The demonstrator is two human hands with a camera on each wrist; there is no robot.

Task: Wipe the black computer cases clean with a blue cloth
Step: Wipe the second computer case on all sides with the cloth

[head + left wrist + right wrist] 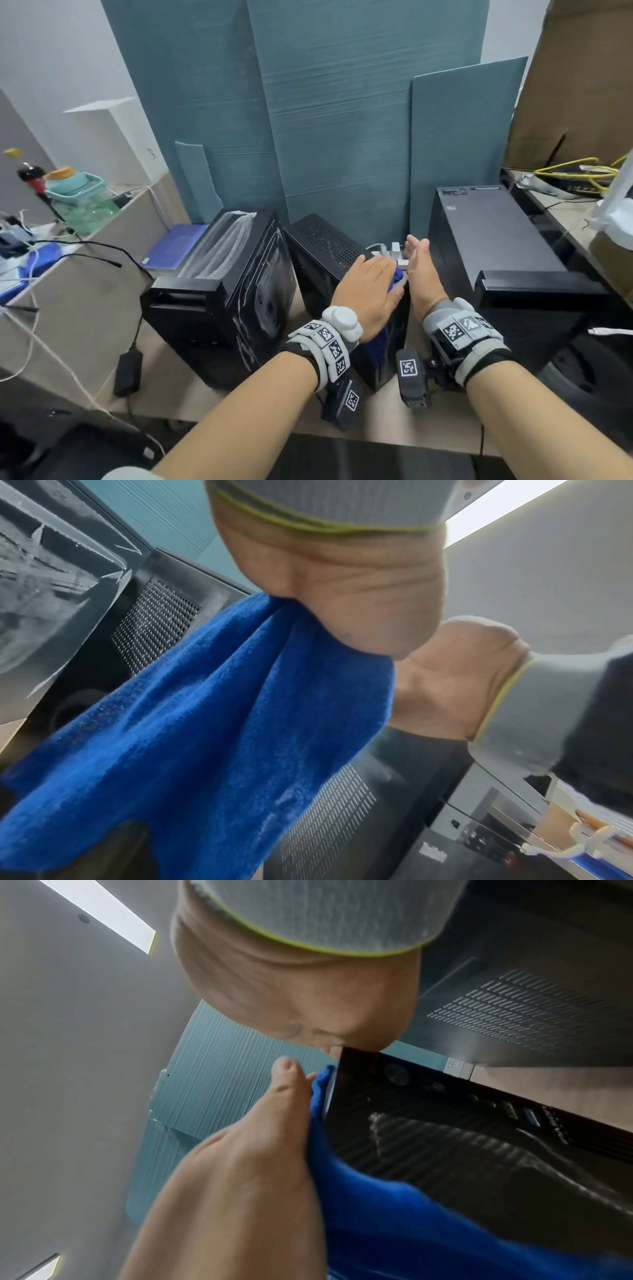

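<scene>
Three black computer cases stand in a row in the head view: a glass-sided left case [219, 294], a small mesh-topped middle case [322, 246] and a tall right case [493, 236]. My left hand [368, 287] lies flat on the middle case's near top, pressing the blue cloth [397, 278] under its palm. The cloth [205, 723] hangs down over the case's front. My right hand [419, 267] stands edge-on with straight fingers against the middle case's right side, holding nothing. In the right wrist view the cloth [377, 1204] sits beside the middle case [479, 1137].
Teal foam boards [342, 120] lean behind the cases. A white power strip [394, 251] lies behind the middle case. A cluttered shelf with a green bottle [80, 198] is at left, with cables and a black adapter [128, 373] on the floor. A desk with yellow cables [582, 174] is at right.
</scene>
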